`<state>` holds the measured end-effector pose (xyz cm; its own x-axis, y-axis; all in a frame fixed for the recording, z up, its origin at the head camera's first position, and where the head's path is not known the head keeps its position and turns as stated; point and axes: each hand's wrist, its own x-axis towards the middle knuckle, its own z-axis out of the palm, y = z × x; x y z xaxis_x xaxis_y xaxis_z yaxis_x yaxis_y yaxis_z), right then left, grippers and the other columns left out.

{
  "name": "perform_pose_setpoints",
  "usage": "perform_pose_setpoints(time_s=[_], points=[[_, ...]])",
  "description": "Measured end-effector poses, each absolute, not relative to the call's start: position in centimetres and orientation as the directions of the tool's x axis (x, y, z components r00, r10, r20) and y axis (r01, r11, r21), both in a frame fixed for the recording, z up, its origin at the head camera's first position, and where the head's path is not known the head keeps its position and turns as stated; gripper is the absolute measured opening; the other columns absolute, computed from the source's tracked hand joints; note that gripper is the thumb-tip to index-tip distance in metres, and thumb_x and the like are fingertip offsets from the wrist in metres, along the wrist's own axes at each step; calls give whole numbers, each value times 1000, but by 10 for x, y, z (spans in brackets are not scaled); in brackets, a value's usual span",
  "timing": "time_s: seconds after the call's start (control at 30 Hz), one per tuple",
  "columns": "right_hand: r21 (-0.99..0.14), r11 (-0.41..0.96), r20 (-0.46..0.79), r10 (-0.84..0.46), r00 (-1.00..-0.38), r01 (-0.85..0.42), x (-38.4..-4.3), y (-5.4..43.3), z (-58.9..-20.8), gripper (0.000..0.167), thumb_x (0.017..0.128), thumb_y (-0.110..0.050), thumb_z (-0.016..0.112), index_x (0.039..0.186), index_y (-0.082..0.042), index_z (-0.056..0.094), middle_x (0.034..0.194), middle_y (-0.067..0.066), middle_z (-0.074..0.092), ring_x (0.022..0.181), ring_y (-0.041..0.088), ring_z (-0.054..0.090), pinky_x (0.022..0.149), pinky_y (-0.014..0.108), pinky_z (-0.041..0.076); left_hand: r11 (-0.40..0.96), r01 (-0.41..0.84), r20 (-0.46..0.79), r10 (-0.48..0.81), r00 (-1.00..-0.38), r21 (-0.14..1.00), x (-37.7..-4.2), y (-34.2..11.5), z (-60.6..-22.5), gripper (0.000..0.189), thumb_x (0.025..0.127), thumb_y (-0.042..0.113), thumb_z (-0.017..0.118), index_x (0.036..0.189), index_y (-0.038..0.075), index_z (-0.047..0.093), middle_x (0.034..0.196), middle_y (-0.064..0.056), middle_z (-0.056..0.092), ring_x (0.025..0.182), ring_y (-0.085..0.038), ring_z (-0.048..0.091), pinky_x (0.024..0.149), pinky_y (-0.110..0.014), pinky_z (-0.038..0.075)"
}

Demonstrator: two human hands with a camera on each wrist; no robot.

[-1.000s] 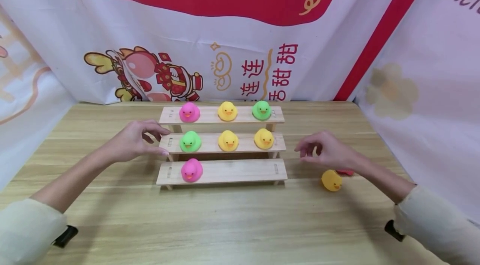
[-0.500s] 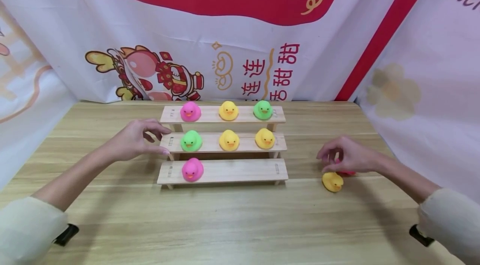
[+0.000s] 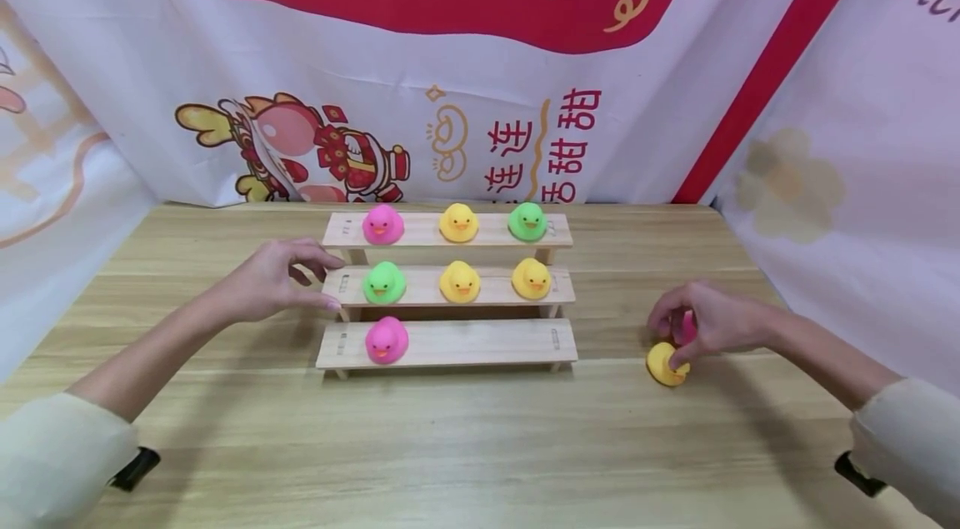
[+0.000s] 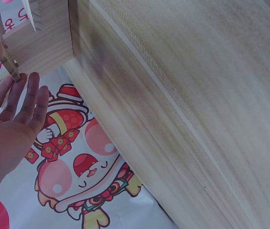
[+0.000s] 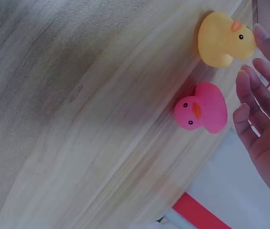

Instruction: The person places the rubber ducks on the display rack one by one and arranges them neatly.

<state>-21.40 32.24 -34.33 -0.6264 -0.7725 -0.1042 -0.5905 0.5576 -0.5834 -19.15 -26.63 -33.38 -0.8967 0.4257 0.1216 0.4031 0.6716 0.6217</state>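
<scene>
My left hand (image 3: 273, 279) is at the left end of the middle tier of a wooden stepped display stand (image 3: 495, 339). Its thumb is at the tier's front edge and its fingers at the back, holding that end between them. In the left wrist view the fingertips (image 4: 22, 78) meet the board end. On the right, my right hand (image 3: 712, 316) is over a yellow rubber duck (image 3: 660, 364) on the table, thumb against its head, fingers loosely bent on the far side. A pink rubber duck (image 5: 213, 109) lies beside it, mostly hidden by the hand in the head view.
Pink (image 3: 383, 225), yellow (image 3: 458, 223) and green (image 3: 527, 222) ducks line the top tier. A green duck (image 3: 384, 283) and two yellow ducks (image 3: 460, 283) stand on the middle one. The bottom tier bears one pink duck (image 3: 387, 340). A printed cloth (image 3: 420, 71) hangs behind the table.
My right hand has moved right and down from beside the stand to the loose yellow duck, its thumb now against it. The left hand has stayed at the stand.
</scene>
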Motion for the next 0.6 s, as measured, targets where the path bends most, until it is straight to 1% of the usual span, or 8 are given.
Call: perform_pose_setpoints(time_s=[0.17,0.27,0.4,0.47,0.6], points=[[-590,556,-113,-775,-621,-586,-213,322,-341,38,73,-27,97,97,-10,72,83,-6,66,74,13,61,63,29,54,678,394,113,420,-900,621,-191,-267,-334,52,76,20,95,118,-3,74,108,-10,73,94,-24,66,81,-37,63],[-599,573,-152,-767,-623,-559,-212,322,-339,40,71,-29,98,96,-12,71,82,-5,64,75,13,59,65,29,54,679,395,115,419,-901,619,-191,-267,-334,52,76,20,95,118,-3,74,108,-10,73,94,-24,66,81,-38,63],[-575,601,-201,-761,-617,-555,-211,321,-340,43,68,-32,99,95,-15,69,82,-7,62,75,11,57,64,26,52,676,404,122,425,-897,617,-191,-267,-334,52,76,20,95,118,-3,74,109,-10,73,94,-24,66,81,-39,63],[-562,600,-206,-768,-606,-569,-211,320,-341,43,67,-30,100,93,-15,68,82,-7,61,75,9,56,62,24,51,674,407,124,427,-896,617,-191,-267,-334,51,76,20,95,118,-2,74,110,-10,73,94,-24,67,81,-38,62],[-540,604,-213,-772,-599,-586,-213,320,-344,37,69,-22,98,88,-17,67,79,-10,61,73,6,56,61,23,50,675,411,127,428,-895,613,-191,-267,-334,51,76,20,95,117,-2,75,110,-10,74,94,-24,67,81,-38,62]])
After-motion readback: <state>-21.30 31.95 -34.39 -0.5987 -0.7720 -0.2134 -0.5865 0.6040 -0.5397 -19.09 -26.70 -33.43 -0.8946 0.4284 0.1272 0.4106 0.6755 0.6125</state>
